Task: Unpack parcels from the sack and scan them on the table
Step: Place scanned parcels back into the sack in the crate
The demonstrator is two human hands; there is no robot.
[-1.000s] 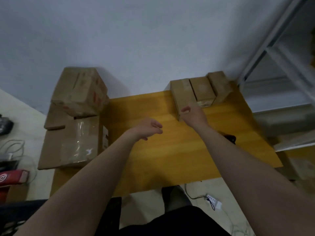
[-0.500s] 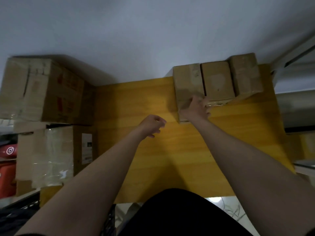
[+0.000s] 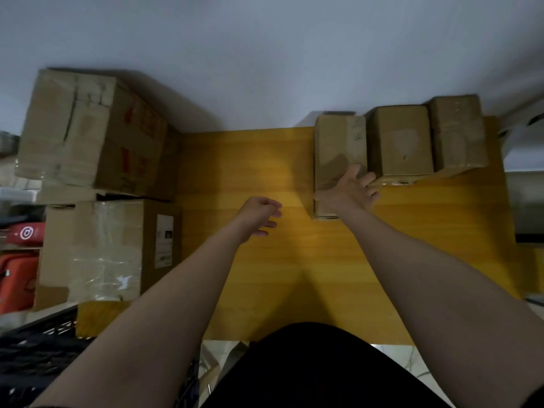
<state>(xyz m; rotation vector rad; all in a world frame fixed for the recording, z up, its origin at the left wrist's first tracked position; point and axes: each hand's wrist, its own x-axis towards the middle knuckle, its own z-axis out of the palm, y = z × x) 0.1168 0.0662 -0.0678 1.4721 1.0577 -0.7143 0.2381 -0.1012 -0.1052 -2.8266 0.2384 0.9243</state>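
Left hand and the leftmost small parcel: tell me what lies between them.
Only a bare stretch of the yellow table lies between the left hand and the leftmost small parcel; the head view shows it.

left parcel [image 3: 338, 142], middle parcel [image 3: 401, 142] and right parcel [image 3: 457, 131], brown cardboard, sit side by side at the table's [image 3: 250, 172] far edge.

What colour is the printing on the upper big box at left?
Red, on the upper big box; head view.

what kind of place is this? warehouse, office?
Probably a small parcel-handling back room: three taped cardboard parcels lined up on a wooden table against a bare wall, large stacked cartons beside it.
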